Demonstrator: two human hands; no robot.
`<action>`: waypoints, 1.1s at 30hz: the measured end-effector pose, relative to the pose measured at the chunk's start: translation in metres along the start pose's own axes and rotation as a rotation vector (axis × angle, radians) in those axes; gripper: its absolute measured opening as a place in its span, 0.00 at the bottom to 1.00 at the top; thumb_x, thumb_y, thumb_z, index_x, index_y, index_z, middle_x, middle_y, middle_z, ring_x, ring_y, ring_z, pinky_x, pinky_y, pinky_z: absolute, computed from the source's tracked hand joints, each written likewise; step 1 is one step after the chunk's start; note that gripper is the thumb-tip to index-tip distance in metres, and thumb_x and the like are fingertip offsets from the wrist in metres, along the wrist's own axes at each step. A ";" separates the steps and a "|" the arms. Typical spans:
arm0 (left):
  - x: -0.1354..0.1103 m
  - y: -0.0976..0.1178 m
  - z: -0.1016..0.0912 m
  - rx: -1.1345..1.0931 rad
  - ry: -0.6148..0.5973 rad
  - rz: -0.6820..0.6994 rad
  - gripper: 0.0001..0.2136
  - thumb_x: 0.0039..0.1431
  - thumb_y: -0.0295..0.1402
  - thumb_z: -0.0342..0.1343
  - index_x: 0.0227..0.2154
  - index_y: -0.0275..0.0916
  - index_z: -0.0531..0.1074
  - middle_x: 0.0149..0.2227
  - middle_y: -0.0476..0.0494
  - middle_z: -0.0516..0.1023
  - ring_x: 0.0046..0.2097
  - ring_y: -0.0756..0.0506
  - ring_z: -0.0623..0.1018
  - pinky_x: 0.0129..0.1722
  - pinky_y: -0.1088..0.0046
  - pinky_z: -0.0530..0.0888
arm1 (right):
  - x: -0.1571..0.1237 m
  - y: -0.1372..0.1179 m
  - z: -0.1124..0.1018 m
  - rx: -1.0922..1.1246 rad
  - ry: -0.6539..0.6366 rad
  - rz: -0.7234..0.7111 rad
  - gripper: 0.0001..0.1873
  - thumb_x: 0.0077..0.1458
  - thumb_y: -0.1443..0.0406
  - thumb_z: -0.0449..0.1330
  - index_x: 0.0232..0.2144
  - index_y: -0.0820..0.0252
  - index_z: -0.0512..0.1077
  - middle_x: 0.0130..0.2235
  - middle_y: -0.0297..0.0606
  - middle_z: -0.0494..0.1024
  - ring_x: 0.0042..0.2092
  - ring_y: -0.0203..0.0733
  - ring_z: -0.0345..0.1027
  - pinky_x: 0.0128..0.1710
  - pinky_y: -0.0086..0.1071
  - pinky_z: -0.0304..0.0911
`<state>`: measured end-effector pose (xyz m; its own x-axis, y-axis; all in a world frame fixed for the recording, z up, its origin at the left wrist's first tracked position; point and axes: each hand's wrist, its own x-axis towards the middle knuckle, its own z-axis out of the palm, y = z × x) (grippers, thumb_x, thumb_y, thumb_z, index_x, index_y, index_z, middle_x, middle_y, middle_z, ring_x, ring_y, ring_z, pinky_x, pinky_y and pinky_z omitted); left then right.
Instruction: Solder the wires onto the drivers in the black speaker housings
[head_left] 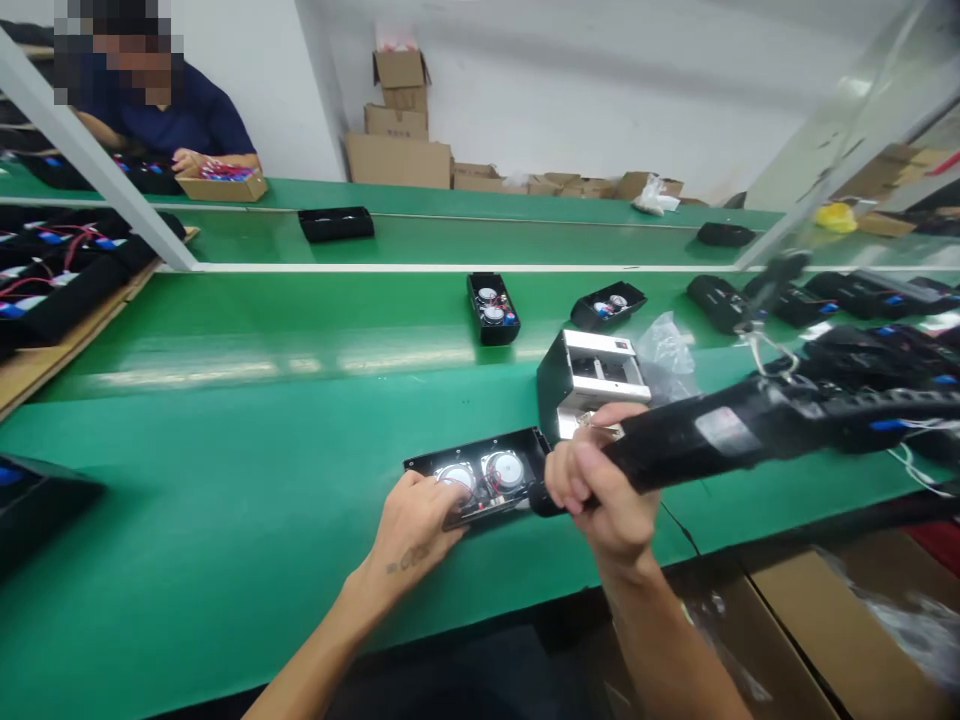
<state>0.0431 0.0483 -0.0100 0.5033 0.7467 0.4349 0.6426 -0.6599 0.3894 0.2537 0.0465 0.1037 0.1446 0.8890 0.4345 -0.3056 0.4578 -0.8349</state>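
A black speaker housing (529,446) lies tilted on the green bench, its inside facing up with two round speakers (505,472) and thin wires. My left hand (420,520) grips its left front part, thumb over the inside and fingers at the near wall. My right hand (604,480) is wrapped round a black electric screwdriver (697,435), held nearly level. The screwdriver's nose is at the housing's right end; whether its tip touches is hidden. Just behind my right hand stands a black-and-silver box-shaped device (555,385).
Two more open housings, one upright (493,310) and one slanted (609,306), lie behind on the green belt. Several housings crowd the right, near a clear plastic bag (667,350). A filled wooden board (67,350) is at left. A co-worker (202,120) sits across; cartons (832,620) stand below right.
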 end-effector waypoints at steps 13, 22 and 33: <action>0.000 0.003 0.000 -0.055 -0.020 -0.060 0.02 0.61 0.31 0.61 0.34 0.43 0.74 0.29 0.50 0.80 0.30 0.46 0.74 0.34 0.64 0.62 | -0.019 0.047 0.039 -0.144 -0.155 0.024 0.13 0.62 0.65 0.63 0.46 0.51 0.64 0.22 0.21 0.64 0.20 0.32 0.60 0.22 0.30 0.62; -0.001 0.005 -0.002 -0.070 0.043 -0.014 0.09 0.69 0.36 0.56 0.32 0.42 0.74 0.27 0.49 0.78 0.29 0.47 0.73 0.33 0.65 0.60 | -0.023 0.057 0.045 -0.118 -0.231 0.067 0.13 0.61 0.68 0.62 0.44 0.51 0.63 0.22 0.20 0.63 0.18 0.30 0.57 0.18 0.28 0.58; 0.000 0.006 -0.001 -0.075 0.099 -0.033 0.12 0.68 0.34 0.55 0.26 0.41 0.72 0.23 0.50 0.75 0.25 0.49 0.69 0.32 0.66 0.61 | -0.024 0.053 0.046 -0.329 -0.310 -0.122 0.15 0.54 0.72 0.63 0.38 0.51 0.64 0.25 0.24 0.65 0.25 0.35 0.64 0.28 0.33 0.67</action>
<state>0.0462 0.0439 -0.0072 0.4207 0.7589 0.4971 0.6112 -0.6420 0.4629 0.1907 0.0492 0.0647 -0.1419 0.8058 0.5749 0.0185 0.5829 -0.8123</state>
